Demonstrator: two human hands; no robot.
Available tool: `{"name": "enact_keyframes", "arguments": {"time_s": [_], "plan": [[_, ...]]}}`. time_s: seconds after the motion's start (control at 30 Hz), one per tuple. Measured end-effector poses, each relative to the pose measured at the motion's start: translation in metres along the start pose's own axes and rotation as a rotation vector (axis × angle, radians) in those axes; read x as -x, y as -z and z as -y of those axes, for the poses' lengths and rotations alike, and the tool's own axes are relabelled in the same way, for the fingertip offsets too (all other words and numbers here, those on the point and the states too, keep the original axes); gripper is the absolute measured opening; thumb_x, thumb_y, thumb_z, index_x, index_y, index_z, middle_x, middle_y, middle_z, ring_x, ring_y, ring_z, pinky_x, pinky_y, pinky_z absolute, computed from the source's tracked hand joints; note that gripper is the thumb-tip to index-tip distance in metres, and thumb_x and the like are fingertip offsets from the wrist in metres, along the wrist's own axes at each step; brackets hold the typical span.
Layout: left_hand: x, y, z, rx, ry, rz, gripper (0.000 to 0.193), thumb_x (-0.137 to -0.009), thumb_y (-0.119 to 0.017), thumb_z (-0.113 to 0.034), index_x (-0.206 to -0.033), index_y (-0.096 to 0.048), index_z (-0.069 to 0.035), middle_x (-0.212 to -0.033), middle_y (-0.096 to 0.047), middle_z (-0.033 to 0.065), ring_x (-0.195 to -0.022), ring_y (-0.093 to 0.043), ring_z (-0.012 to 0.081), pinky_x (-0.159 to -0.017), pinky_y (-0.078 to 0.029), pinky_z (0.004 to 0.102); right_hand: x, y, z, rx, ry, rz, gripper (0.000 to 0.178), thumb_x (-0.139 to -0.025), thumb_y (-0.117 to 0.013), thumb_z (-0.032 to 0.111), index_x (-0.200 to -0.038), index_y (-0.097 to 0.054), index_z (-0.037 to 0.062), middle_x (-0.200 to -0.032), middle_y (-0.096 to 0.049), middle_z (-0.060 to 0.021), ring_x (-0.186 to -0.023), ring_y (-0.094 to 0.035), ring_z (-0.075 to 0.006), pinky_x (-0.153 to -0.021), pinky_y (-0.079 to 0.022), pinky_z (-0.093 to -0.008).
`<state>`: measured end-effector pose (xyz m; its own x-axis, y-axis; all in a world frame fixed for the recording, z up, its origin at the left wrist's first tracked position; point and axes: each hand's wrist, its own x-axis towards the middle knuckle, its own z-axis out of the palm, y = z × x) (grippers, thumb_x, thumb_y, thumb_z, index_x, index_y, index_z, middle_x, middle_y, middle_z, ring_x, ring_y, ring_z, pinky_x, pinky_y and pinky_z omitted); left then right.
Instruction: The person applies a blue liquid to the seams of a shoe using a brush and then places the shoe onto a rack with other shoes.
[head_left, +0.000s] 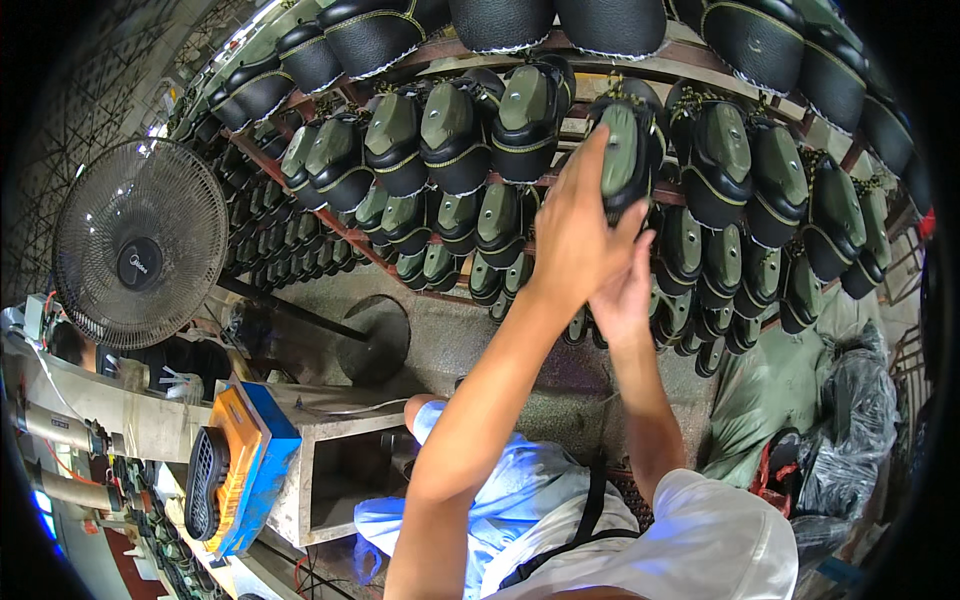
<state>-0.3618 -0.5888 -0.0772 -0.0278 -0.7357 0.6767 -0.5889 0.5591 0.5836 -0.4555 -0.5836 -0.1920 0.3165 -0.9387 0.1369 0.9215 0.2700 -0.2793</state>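
Observation:
A black shoe upper [650,150] on a green last is between my hands at the middle of the rack. My left hand [575,235] grips it from the left, with a finger laid along the green underside. At the toe end my right hand [626,280] closes on the shoe from below, its fingers partly hidden behind my left hand. More black shoe uppers [458,160] with green lasts and yellow stitching hang toe-down on both sides, the nearest row to the right [722,190].
A red metal rack [345,232] carries several rows of shoes. At left stands a fan [140,245] on a round base [374,335]. A black sole [207,485] leans on an orange and blue block [262,470] by a bench. Green sacking [770,385] and a plastic-wrapped bundle [850,420] lie at right.

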Motion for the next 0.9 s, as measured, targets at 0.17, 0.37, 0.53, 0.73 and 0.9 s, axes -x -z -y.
{"name": "enact_keyframes", "arguments": {"time_s": [0.17, 0.37, 0.53, 0.73, 0.9], "plan": [[-0.037, -0.003, 0.006, -0.180, -0.156, -0.046, 0.075, -0.085, -0.085, -0.022, -0.149, -0.050, -0.006, -0.141, -0.062, 0.0239, -0.131, -0.060, 0.0428, -0.108, -0.049, 0.0474, 0.018, 0.056, -0.074, 0.148, -0.081, -0.034, 0.048, -0.108, -0.057, 0.048, -0.135, -0.063, 0.0083, -0.140, -0.067, -0.0090, -0.130, -0.061, -0.0242, -0.112, -0.047, -0.0433], [-0.036, 0.074, 0.100, -0.325, 0.098, -0.562, 0.077, -0.078, -0.093, -0.021, -0.138, -0.054, 0.005, -0.132, -0.066, 0.0201, -0.118, -0.065, 0.0320, -0.106, -0.049, 0.0417, 0.018, 0.031, -0.111, 0.247, -0.269, 0.127, 0.066, -0.113, -0.046, 0.047, -0.160, -0.040, 0.0009, -0.164, -0.044, -0.0189, -0.150, -0.045, -0.0314, -0.120, -0.041, -0.0468], [-0.044, 0.115, 0.128, -0.045, 0.322, -0.252, 0.081, -0.072, -0.092, -0.016, -0.143, -0.056, 0.001, -0.125, -0.072, 0.0239, -0.114, -0.072, 0.0358, -0.100, -0.055, 0.0430, -0.040, -0.017, -0.124, 0.293, -0.204, 0.185, 0.077, -0.110, -0.049, 0.053, -0.163, -0.031, 0.0006, -0.168, -0.037, -0.0187, -0.151, -0.043, -0.0347, -0.124, -0.037, -0.0507], [0.025, 0.109, 0.082, -0.160, 0.155, -0.460, 0.081, -0.071, -0.090, -0.011, -0.143, -0.057, 0.001, -0.135, -0.067, 0.0246, -0.121, -0.069, 0.0405, -0.105, -0.053, 0.0436, -0.078, -0.033, -0.128, 0.184, -0.175, 0.137, 0.085, -0.101, -0.057, 0.066, -0.159, -0.041, 0.0067, -0.158, -0.050, -0.0109, -0.140, -0.054, -0.0281, -0.120, -0.041, -0.0476], [0.178, 0.169, 0.026, -0.269, -0.024, 0.142, 0.092, -0.075, -0.092, -0.006, -0.155, -0.048, -0.008, -0.163, -0.041, 0.0266, -0.152, -0.041, 0.0434, -0.123, -0.037, 0.0518, -0.021, 0.019, -0.121, 0.048, -0.459, 0.228, 0.072, -0.102, -0.062, 0.056, -0.149, -0.056, 0.0029, -0.144, -0.065, -0.0159, -0.129, -0.065, -0.0307, -0.116, -0.049, -0.0434]]}}
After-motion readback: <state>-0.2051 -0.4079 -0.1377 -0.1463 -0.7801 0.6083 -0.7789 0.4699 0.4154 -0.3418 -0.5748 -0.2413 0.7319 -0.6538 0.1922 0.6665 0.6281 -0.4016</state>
